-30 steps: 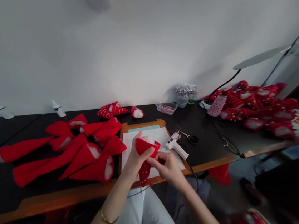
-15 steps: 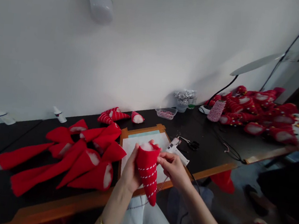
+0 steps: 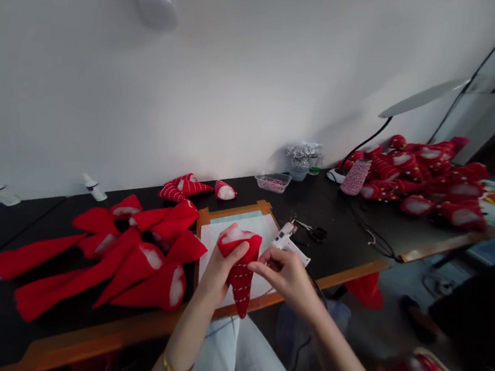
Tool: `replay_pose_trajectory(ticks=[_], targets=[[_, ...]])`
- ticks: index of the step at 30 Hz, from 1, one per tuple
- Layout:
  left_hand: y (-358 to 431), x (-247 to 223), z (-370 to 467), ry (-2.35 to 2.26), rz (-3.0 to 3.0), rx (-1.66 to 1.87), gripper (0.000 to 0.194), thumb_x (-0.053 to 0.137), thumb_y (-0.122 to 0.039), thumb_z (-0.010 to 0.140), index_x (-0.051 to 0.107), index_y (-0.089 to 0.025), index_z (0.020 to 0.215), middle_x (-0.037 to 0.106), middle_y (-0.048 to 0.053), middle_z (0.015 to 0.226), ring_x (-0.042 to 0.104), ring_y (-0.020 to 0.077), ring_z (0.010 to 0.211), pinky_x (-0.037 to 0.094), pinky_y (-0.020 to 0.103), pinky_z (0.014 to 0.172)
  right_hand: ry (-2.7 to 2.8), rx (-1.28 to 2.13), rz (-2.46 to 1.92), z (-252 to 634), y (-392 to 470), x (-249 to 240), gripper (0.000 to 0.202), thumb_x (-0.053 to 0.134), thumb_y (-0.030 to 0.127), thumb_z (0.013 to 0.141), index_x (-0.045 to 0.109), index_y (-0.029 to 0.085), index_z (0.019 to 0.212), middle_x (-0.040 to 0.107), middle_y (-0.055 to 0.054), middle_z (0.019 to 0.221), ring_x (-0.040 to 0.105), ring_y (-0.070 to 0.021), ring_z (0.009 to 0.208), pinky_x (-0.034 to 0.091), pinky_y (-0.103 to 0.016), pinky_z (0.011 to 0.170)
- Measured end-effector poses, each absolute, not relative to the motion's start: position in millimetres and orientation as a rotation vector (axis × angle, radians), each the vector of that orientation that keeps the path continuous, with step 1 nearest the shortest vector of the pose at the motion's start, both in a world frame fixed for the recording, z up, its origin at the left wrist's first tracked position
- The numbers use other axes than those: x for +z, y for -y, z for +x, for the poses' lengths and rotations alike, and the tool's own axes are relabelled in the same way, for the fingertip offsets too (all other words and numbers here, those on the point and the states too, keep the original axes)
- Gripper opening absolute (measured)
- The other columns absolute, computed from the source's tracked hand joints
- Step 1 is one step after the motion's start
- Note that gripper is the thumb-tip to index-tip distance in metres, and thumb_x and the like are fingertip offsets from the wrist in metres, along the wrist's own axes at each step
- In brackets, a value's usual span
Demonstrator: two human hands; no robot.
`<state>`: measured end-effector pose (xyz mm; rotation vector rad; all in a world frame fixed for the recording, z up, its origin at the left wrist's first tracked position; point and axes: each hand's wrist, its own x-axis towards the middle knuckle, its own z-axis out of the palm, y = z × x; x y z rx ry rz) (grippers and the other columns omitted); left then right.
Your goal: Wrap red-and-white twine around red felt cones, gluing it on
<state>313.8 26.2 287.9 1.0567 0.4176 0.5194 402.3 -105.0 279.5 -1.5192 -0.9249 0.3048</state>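
A red felt cone (image 3: pixel 241 289) with rows of white-and-red cord and white stuffing at its wide top hangs tip down over the table's front edge. My left hand (image 3: pixel 221 269) is wrapped round its upper left side, thumb across the front. At the cone's right side my right hand (image 3: pixel 281 271) has its fingers closed in a pinch; the cord between them is too small to make out clearly. Behind the hands lies a white sheet (image 3: pixel 219 236) on a taped board. A white glue gun (image 3: pixel 289 244) rests just beyond my right hand.
Plain red cones (image 3: pixel 147 278) cover the left of the black table. Behind are striped cones (image 3: pixel 184 188), a clear tray (image 3: pixel 273 182) and scissors (image 3: pixel 313 233). At the right stand a cord spool (image 3: pixel 356 177), a lamp (image 3: pixel 425 98) and a heap of decorated cones (image 3: pixel 422 175).
The cone has tilted and shifted slightly up and left in my left hand, whose thumb now lies across its front. My right hand has moved slightly away from the cone's upper edge.
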Motion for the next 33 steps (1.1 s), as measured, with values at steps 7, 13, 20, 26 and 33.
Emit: replay_pose_trajectory(ticks=[7, 13, 20, 26, 33], targets=[[-27.5, 293.8, 308.2, -0.394, 0.938, 0.331, 0.065, 0.077, -0.04, 0.077, 0.055, -0.024, 0.136, 0.072, 0.007, 0.11, 0.068, 0.0275, 0.097, 0.056, 0.033, 0.078, 0.721, 0.702, -1.245, 427.4, 112.5, 267.3, 0.042, 0.076, 0.054, 0.075, 0.063, 0.014, 0.071, 0.031, 0.008, 0.051, 0.019, -0.0037, 0.043, 0.013, -0.021, 0.04], [-23.3, 279.7, 318.0, -0.34, 0.72, 0.291, 0.055, 0.069, -0.046, 0.083, 0.06, -0.017, 0.129, 0.068, 0.01, 0.122, 0.062, 0.0272, 0.116, 0.052, 0.036, 0.098, 0.499, 0.89, -1.005, 413.4, 91.9, 248.8, 0.047, 0.082, 0.055, 0.066, 0.057, 0.015, 0.074, 0.023, 0.012, 0.052, 0.009, -0.0029, 0.046, 0.006, -0.018, 0.039], [-20.8, 276.7, 322.9, -0.387, 0.828, 0.4, 0.047, 0.064, -0.056, 0.085, 0.064, -0.02, 0.115, 0.071, 0.004, 0.107, 0.062, 0.0267, 0.114, 0.05, 0.035, 0.099, 0.401, 0.916, -1.01, 412.3, 82.9, 249.6, 0.048, 0.084, 0.054, 0.06, 0.059, 0.015, 0.072, 0.028, 0.011, 0.051, 0.012, -0.0026, 0.044, 0.008, -0.02, 0.039], [-23.3, 272.5, 321.7, -0.405, 0.935, 0.492, 0.095, 0.086, -0.042, 0.068, 0.032, -0.033, 0.146, 0.069, 0.006, 0.115, 0.068, 0.0234, 0.103, 0.052, 0.036, 0.092, 0.613, 0.283, -1.419, 405.2, 85.2, 253.2, 0.041, 0.08, 0.051, 0.067, 0.062, 0.014, 0.065, 0.043, 0.004, 0.051, 0.031, -0.0074, 0.048, 0.02, -0.022, 0.044], [-31.2, 275.7, 314.2, -0.409, 0.872, 0.377, 0.061, 0.075, -0.034, 0.08, 0.053, -0.026, 0.137, 0.069, 0.007, 0.117, 0.068, 0.0207, 0.096, 0.054, 0.03, 0.083, 0.728, 0.888, -1.144, 416.1, 121.3, 279.9, 0.051, 0.064, 0.063, 0.083, 0.049, 0.018, 0.065, 0.025, 0.011, 0.045, 0.018, -0.0028, 0.036, 0.013, -0.019, 0.036]])
